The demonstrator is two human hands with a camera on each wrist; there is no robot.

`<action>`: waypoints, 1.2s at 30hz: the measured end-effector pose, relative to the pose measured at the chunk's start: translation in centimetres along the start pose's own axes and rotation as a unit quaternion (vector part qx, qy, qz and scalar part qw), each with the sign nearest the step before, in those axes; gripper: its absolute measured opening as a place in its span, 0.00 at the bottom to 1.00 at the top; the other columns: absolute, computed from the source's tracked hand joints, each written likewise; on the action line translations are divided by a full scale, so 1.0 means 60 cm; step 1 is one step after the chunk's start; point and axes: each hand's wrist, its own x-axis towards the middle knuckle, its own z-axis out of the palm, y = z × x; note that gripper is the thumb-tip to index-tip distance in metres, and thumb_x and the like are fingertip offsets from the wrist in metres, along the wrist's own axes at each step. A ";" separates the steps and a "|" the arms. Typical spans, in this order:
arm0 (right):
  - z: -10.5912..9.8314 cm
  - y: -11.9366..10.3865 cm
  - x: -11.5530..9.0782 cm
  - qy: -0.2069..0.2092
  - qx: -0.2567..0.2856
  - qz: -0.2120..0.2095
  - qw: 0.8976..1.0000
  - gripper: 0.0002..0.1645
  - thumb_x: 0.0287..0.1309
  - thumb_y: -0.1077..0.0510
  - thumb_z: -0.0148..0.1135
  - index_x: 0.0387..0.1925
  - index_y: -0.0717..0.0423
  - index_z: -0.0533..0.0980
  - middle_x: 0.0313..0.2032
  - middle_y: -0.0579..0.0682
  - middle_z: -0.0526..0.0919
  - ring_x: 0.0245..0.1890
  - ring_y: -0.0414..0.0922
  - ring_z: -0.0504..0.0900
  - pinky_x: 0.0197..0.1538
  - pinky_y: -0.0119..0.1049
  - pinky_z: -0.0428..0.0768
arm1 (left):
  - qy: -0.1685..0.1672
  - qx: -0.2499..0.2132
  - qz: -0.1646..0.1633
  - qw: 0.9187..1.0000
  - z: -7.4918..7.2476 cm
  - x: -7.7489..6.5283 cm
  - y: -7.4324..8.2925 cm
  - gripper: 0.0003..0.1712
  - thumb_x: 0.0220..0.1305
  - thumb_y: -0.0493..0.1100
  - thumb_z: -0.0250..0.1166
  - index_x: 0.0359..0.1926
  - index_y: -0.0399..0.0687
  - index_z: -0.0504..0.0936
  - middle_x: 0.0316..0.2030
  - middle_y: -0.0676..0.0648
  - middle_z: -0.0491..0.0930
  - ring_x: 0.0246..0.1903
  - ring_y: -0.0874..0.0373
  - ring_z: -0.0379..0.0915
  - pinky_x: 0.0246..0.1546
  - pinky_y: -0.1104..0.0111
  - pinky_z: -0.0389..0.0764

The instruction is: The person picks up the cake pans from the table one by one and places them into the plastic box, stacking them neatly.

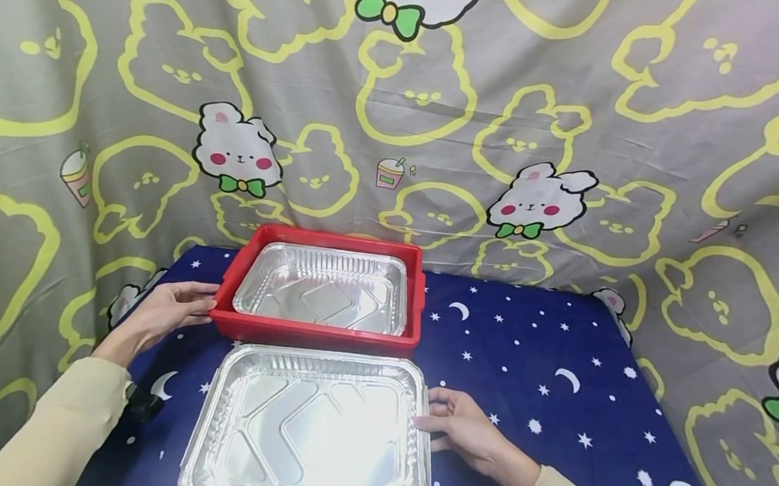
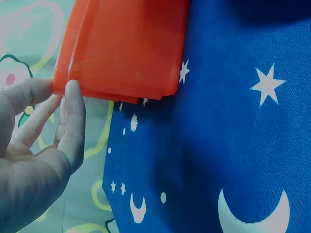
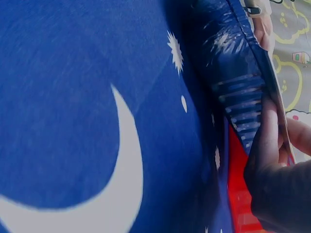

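A red rectangular plastic tray (image 1: 313,335) stands towards the back of the table, with a foil pan (image 1: 330,299) lying inside it. My left hand (image 1: 167,309) pinches the tray's left rim near its front corner; the left wrist view shows fingertips on both sides of the red edge (image 2: 116,73). In front of the tray is a second foil pan (image 1: 271,432), larger in the head view, its inside bare and shiny. By its right rim my right hand (image 1: 467,432) holds this pan, thumb on top. The right wrist view shows its ridged side wall (image 3: 238,97) raised off the cloth.
A dark blue cloth (image 1: 523,376) with white moons and stars covers the table. Behind and at both sides hangs a grey curtain (image 1: 418,222) with yellow outlines and white rabbits, close to the tray's back.
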 end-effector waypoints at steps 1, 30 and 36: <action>-0.003 -0.001 -0.002 -0.004 -0.001 -0.001 1.000 0.28 0.62 0.67 0.68 0.60 0.75 0.68 0.43 0.54 0.90 0.39 0.45 0.91 0.43 0.44 0.93 | 0.001 0.001 0.000 1.000 0.000 0.000 0.000 0.38 0.76 0.41 0.65 0.76 0.24 0.62 0.69 0.19 0.69 0.43 0.70 0.86 0.52 0.65 0.91; -0.082 -0.043 -0.046 -0.066 -0.005 -0.067 0.996 0.18 0.68 0.69 0.63 0.56 0.66 0.70 0.45 0.48 0.90 0.43 0.44 0.92 0.45 0.44 0.93 | 0.000 0.005 -0.005 1.000 0.002 -0.004 0.008 0.38 0.77 0.41 0.64 0.77 0.24 0.61 0.70 0.18 0.66 0.43 0.70 0.85 0.53 0.64 0.90; -0.092 -0.059 -0.047 -0.061 -0.009 -0.077 0.995 0.15 0.69 0.69 0.62 0.54 0.62 0.71 0.44 0.46 0.90 0.43 0.43 0.91 0.45 0.44 0.93 | 0.000 0.007 -0.006 1.000 0.001 -0.003 0.007 0.38 0.77 0.41 0.64 0.76 0.24 0.61 0.70 0.18 0.67 0.43 0.70 0.85 0.53 0.64 0.90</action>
